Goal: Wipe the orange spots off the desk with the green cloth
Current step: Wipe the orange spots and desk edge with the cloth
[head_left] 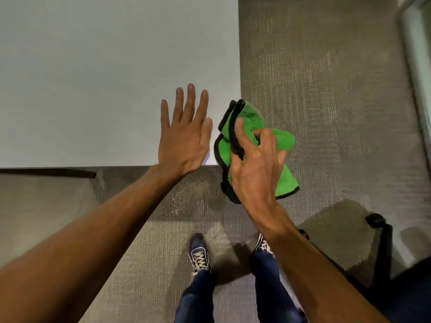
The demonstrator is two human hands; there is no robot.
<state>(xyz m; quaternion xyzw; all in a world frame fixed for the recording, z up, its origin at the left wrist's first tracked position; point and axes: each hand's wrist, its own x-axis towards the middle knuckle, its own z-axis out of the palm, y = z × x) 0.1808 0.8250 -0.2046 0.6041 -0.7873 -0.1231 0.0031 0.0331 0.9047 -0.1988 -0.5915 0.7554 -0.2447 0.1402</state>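
Observation:
The white desk (93,78) fills the upper left, with its near right corner just by my hands. No orange spots show on the visible desktop. My left hand (184,134) lies flat and open, fingers spread, on the desk near that corner. My right hand (254,164) grips the green cloth (250,117), a bunched microfibre cloth with black trim, at the desk's near right corner. Part of the cloth hangs past the desk edge over the carpet.
Grey carpet (326,89) lies to the right of and in front of the desk. A black office chair base (377,231) stands at the lower right. My two feet in dark sneakers (198,255) are on the carpet below.

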